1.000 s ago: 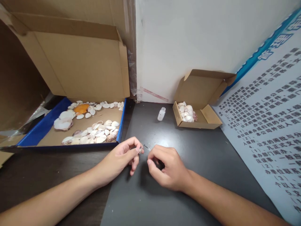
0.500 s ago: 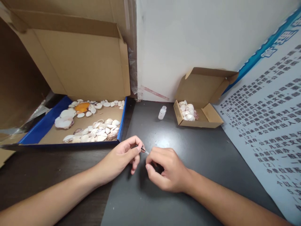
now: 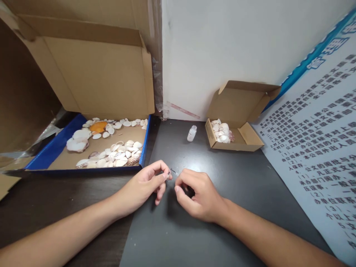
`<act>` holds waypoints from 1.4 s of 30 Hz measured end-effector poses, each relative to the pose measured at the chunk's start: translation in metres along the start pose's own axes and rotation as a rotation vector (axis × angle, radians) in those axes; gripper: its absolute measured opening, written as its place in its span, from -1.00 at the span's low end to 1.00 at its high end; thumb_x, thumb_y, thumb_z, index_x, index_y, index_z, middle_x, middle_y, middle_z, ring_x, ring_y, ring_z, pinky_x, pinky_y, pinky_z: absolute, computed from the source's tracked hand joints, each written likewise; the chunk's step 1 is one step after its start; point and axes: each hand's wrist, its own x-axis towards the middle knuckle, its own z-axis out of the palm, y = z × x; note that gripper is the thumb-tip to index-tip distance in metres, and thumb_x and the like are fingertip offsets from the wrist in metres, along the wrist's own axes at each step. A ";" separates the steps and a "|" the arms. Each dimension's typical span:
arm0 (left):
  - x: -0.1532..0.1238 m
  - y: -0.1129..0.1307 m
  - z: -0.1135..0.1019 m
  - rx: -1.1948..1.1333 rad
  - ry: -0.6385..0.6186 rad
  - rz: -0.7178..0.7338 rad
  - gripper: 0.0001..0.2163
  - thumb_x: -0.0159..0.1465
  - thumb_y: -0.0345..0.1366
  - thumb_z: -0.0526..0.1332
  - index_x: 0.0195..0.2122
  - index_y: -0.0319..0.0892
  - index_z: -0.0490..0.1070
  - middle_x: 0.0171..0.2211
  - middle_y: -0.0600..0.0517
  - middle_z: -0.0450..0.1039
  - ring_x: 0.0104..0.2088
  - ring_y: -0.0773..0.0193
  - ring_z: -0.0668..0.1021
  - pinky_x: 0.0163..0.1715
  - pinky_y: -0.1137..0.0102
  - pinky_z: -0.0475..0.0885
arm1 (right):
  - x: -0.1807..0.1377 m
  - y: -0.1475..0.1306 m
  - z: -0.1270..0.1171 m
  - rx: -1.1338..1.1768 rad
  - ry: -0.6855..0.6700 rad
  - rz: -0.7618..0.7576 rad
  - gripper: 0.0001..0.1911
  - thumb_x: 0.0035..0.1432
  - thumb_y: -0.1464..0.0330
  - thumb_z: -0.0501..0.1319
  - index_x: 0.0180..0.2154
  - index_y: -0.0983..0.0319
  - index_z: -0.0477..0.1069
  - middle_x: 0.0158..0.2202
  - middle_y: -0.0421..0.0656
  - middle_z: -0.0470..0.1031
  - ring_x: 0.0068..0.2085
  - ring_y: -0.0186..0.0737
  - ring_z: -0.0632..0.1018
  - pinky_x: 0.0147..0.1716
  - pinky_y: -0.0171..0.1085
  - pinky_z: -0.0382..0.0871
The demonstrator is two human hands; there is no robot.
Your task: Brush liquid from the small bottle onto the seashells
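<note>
My left hand pinches a small, thin dark piece between thumb and index finger. The piece sticks out toward the right, too small to name. My right hand is close by on the right, its fingers curled and its thumb near the index fingertip; whatever lies between them is hidden. Both hands hover just over the dark grey table mat. Beyond them a small clear bottle with white contents stands upright, without a cap on its neck.
At the left, an open blue-edged cardboard box holds many white shells and one orange shell. A smaller open cardboard box with white shells sits at the back right. A printed poster covers the right wall.
The thin piece now points more upward between my hands. My right hand has shifted slightly right and up, apart from my left fingertips. The left hand has hardly moved.
</note>
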 end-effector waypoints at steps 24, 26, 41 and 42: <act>0.000 -0.001 -0.001 -0.011 0.006 -0.014 -0.76 0.34 -0.08 0.15 -0.30 -0.13 0.20 -0.67 0.22 0.32 -0.65 0.43 0.35 -0.58 0.52 0.29 | 0.002 -0.003 -0.003 0.000 -0.024 -0.050 -0.89 0.06 0.45 0.12 -0.49 0.20 0.26 -0.56 -0.30 0.26 -0.54 -0.39 0.27 -0.50 -0.37 0.14; 0.000 0.000 -0.001 -0.005 0.004 -0.018 -0.76 0.34 -0.08 0.15 -0.29 -0.13 0.21 -0.67 0.22 0.32 -0.66 0.42 0.34 -0.59 0.52 0.28 | 0.001 -0.004 -0.003 -0.006 -0.023 -0.057 -0.90 0.06 0.45 0.11 -0.48 0.19 0.26 -0.56 -0.30 0.25 -0.55 -0.39 0.27 -0.51 -0.36 0.13; 0.001 0.000 -0.001 -0.026 -0.032 -0.023 -0.77 0.35 -0.09 0.14 -0.30 -0.14 0.21 -0.67 0.22 0.30 -0.65 0.44 0.34 -0.59 0.53 0.30 | -0.011 -0.027 0.007 0.058 0.047 0.176 -0.90 0.12 0.43 0.13 -0.44 0.21 0.29 -0.51 -0.28 0.26 -0.53 -0.39 0.26 -0.48 -0.35 0.15; 0.000 0.000 -0.002 -0.016 -0.041 -0.018 -0.76 0.35 -0.08 0.14 -0.30 -0.14 0.20 -0.66 0.22 0.30 -0.65 0.44 0.34 -0.58 0.52 0.30 | -0.012 -0.028 0.006 0.061 0.039 0.175 -0.91 0.13 0.43 0.13 -0.44 0.21 0.30 -0.51 -0.28 0.26 -0.52 -0.39 0.27 -0.48 -0.35 0.14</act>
